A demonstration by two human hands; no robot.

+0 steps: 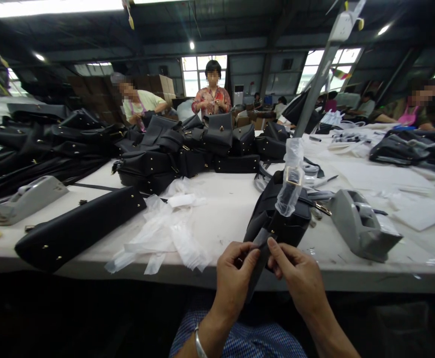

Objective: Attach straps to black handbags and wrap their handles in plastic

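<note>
Both left hand (232, 273) and right hand (302, 271), fingers curled, pinch a black strap (255, 281).

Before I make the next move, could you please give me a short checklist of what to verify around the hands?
1. Left hand and right hand both on the dark strap: ok, both touch it.
2. Clear plastic around the gold-framed buckle: ok, wrapped.
3. Strap's underside, behind the fingers: cannot tell, hidden.
4. Grey tape dispenser nearby: ok, on the table, to the right of the black bag in front.
5. White plastic sheets neatly stacked: not ok, they lie crumpled and loose.
</note>
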